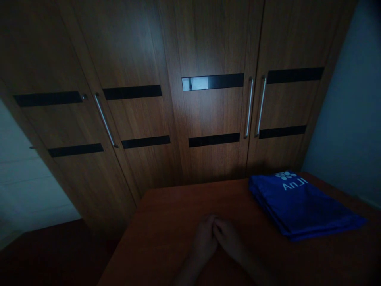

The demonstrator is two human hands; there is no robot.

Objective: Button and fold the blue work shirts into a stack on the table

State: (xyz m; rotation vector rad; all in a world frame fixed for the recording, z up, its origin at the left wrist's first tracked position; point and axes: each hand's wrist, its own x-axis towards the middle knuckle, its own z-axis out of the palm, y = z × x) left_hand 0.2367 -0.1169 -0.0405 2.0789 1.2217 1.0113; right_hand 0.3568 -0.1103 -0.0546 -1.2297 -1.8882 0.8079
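Note:
My left hand (204, 237) and my right hand (228, 237) rest together on the reddish-brown wooden table (172, 222). They are clasped, touching at the fingers and thumbs, and both look closed. I see no object in or between them, though the light is dim and the fingers are hard to make out. To the right of my hands, apart from them, a folded blue fabric bag or cloth (309, 210) with pale printed lettering lies on the table.
Behind the table stands a brown wooden wardrobe (208, 115) with dark inlaid strips and metal handles (249, 107). A pale wall (351, 131) borders the right side. The table's left edge drops to a dark floor (59, 254).

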